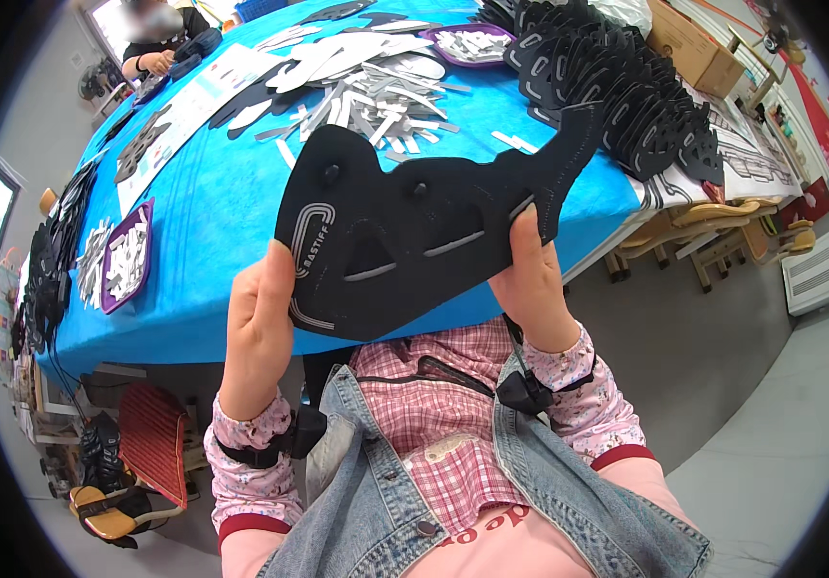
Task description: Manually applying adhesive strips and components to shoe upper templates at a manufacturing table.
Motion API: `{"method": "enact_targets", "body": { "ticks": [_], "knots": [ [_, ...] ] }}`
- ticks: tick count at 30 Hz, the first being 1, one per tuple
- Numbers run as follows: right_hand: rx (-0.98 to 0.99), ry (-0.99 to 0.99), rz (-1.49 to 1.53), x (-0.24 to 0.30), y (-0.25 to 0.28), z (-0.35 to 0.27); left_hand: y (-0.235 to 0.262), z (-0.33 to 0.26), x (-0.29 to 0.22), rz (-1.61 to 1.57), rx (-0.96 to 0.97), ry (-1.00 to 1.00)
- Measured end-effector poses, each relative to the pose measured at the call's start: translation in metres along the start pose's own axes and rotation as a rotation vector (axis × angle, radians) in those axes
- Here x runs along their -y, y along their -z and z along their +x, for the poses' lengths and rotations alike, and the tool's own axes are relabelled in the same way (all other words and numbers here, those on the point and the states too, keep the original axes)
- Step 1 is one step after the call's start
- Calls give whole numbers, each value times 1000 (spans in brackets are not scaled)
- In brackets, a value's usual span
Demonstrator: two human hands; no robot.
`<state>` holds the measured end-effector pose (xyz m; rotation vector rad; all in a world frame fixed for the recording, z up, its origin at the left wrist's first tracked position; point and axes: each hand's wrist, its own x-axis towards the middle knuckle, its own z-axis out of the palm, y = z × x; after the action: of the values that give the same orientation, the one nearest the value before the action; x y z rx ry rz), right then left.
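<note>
Both my hands hold up a black shaped fabric panel [414,214] above the near edge of the blue-covered table [212,260]. It has a pale printed mark at its left side, two cut-out openings with light edges, two small round dark bumps and a narrow arm rising to the right. My left hand [259,323] pinches the lower left edge, thumb in front. On the right side, my right hand [537,275] grips the panel near the base of the narrow arm, its thumb over the front. The fingers behind the panel are hidden.
White and grey strips [376,108] lie piled beyond the panel. Purple trays [150,236] of strips stand at left and at the back. Stacked black panels [617,91] fill the right, beside a cardboard box [689,48]. A co-worker's hand [156,64] handles dark pieces at far left.
</note>
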<state>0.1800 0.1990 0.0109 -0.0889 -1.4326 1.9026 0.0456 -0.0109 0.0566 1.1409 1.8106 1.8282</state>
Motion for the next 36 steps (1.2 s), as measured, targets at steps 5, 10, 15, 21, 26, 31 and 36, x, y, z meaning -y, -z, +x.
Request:
{"method": "enact_targets", "body": {
  "ticks": [5,10,15,21,26,31,36],
  "knots": [
    [146,51,11,-3,11,-2,16,-7,21,-91,136,-215],
    [3,23,143,8,-10,-4,19,0,11,-266,262,-122],
    [44,-10,79,4,-1,-3,-8,2,-7,-88,49,-46],
    [43,66,73,3,-4,-1,-9,7,-6,-199,-25,21],
    [-25,-94,141,17,-8,-3,-14,9,-10,-363,6,162],
    [-122,-125,60,27,-13,-5,-20,6,-11,-349,-9,191],
    [-111,20,13,23,-11,-4,-21,-2,-13,-278,56,142]
  ]
}}
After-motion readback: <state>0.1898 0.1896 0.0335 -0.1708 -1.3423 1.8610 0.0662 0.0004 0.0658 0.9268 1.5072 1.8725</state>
